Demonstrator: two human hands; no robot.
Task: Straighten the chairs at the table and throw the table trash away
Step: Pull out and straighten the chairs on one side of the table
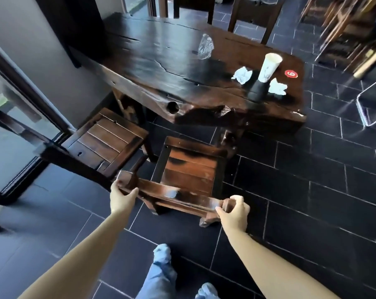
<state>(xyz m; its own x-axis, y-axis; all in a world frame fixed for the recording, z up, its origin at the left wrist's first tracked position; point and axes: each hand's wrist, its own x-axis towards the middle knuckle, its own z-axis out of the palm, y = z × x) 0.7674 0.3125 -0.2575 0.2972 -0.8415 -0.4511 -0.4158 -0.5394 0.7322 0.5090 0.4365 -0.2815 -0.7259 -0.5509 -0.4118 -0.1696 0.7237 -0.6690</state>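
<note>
Chair back rail [182,194] sits in the curled grip of left hand [121,197] and right hand [235,212], near the table [150,61].

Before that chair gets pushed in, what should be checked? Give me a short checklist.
1. Left hand grips the back rail of the chair: ok.
2. Right hand grips the rail's other end: ok.
3. Chair tucked under the table: not ok, seat fully exposed.
4. Clearance from the neighbouring chair: cannot tell, corners look close.
5. Space under the table free: cannot tell, shadowed.
6. Trash cleared: not ok, paper cup and tissues lie on the table.
</note>
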